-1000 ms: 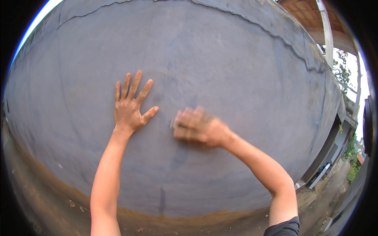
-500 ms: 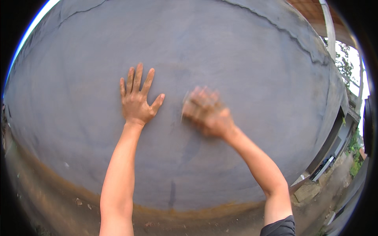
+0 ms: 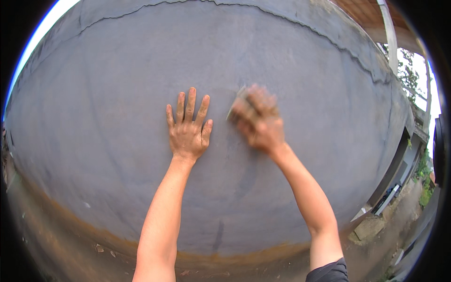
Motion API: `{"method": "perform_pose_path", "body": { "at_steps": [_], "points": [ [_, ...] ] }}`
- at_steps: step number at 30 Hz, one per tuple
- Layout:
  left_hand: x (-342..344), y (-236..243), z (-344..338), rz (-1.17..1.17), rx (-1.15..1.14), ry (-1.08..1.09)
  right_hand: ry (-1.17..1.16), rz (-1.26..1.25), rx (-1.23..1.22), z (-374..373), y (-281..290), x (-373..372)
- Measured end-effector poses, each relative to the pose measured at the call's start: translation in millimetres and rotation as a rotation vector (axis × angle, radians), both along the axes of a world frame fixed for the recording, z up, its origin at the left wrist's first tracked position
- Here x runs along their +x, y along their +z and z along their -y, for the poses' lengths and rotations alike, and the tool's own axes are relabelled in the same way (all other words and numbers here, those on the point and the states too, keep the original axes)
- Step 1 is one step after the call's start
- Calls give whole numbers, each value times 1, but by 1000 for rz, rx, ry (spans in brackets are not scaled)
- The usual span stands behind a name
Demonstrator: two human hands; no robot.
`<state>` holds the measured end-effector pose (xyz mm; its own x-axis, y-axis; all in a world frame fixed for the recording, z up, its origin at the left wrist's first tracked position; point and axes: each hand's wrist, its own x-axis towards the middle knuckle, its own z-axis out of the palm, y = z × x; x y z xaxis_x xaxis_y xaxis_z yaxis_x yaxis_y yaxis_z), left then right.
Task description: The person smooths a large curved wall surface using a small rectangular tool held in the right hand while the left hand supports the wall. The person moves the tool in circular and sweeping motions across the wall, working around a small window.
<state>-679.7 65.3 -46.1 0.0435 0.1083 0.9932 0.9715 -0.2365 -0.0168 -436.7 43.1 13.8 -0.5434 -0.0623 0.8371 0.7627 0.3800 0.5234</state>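
A broad grey plastered wall [image 3: 127, 70] fills most of the view in front of me. My left hand [image 3: 189, 134] lies flat on it, fingers spread, holding nothing. Right of it, my right hand [image 3: 260, 120] is smeared by motion. Its fingers press a thin flat piece with a pale straight edge [image 3: 235, 104] against the wall; whether this is sandpaper or a pad cannot be made out. Most of that piece is hidden beneath the hand. Below the hands, a dark streak [image 3: 218, 235] marks the plaster.
A jagged crack or plaster edge [image 3: 319, 33] runs across the wall's upper part. Brownish ground [image 3: 94, 256] with small debris lies at its foot. At the right are a pale post [image 3: 389, 33], a reddish-brown roof underside [image 3: 364, 11], a stone slab [image 3: 369, 229] and greenery [image 3: 425, 192].
My right hand has moved up the wall with the flat piece. My left hand sits a little farther right, still flat. The view has shifted slightly, showing more of the upper crack.
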Motion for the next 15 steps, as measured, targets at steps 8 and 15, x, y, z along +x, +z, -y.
{"method": "perform_pose_path", "body": {
  "at_steps": [8,15],
  "points": [
    [-65,-2,-6,-477,33,-82,-78,233,16,-5,-63,-25],
    [-153,3,-17,-267,72,-58,-100,-434,140,-7,43,-15]
  ]
}}
